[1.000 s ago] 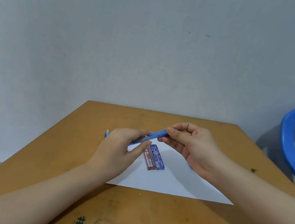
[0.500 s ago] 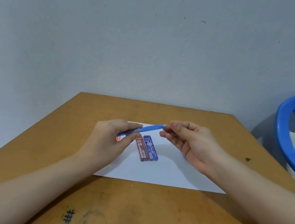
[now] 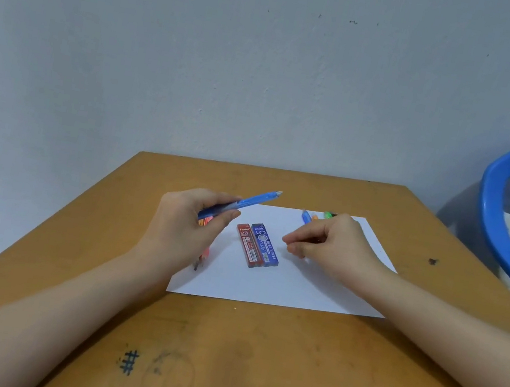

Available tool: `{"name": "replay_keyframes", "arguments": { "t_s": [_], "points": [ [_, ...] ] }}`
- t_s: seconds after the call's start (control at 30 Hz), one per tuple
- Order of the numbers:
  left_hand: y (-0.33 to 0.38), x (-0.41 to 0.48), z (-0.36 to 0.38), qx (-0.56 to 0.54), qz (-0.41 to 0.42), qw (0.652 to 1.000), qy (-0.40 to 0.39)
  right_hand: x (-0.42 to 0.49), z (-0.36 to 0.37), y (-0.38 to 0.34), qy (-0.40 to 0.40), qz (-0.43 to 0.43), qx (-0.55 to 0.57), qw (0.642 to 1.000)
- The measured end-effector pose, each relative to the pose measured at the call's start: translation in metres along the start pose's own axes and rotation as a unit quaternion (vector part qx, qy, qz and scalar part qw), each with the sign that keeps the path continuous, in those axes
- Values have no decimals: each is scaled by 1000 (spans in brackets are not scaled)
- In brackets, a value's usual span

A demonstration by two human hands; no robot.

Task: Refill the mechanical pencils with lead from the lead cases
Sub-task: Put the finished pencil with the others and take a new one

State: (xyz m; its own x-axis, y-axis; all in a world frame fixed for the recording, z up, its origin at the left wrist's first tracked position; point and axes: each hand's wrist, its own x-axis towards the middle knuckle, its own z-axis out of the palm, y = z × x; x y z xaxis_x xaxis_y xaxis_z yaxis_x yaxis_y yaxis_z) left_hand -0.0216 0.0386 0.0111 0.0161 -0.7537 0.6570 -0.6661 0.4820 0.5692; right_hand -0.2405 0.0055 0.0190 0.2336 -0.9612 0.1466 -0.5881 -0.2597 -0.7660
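The left hand (image 3: pixel 187 226) gripped a blue plastic mechanical pencil (image 3: pixel 245 200) by its lower barrel, thumb and curled fingers closed round it, so that the slim shaft tilted up to the right above the white sheet of paper (image 3: pixel 298 288), its pale end free in the air. The right hand (image 3: pixel 329 243) hovered low over the paper with fingers curled and tips drawn together, though whether they pinched anything could not be told. Between the hands a red rectangular lead case (image 3: pixel 248 246) and a dark blue lead case (image 3: pixel 266 246) lay flat on the paper, side by side and touching, on the brown wooden table (image 3: pixel 252 362).
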Motion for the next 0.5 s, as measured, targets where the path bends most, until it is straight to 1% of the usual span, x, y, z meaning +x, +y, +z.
{"name": "replay_keyframes", "arguments": {
  "t_s": [0.03, 0.1, 0.33, 0.5],
  "points": [
    [0, 0, 0, -2, 0, 1000, -1, 0, 1, 0, -8, -7, -27, 1000],
    [0, 0, 1, 2, 6, 1000, -5, -1, 3, 0, -16, -17, -47, 999],
    [0, -1, 1, 9, 10, 1000, -14, -1, 15, -3, -30, -58, -58, 996],
    [1, -1, 2, -12, -22, 1000, -9, -3, 19, -4, -35, -76, -50, 995]
  ]
}}
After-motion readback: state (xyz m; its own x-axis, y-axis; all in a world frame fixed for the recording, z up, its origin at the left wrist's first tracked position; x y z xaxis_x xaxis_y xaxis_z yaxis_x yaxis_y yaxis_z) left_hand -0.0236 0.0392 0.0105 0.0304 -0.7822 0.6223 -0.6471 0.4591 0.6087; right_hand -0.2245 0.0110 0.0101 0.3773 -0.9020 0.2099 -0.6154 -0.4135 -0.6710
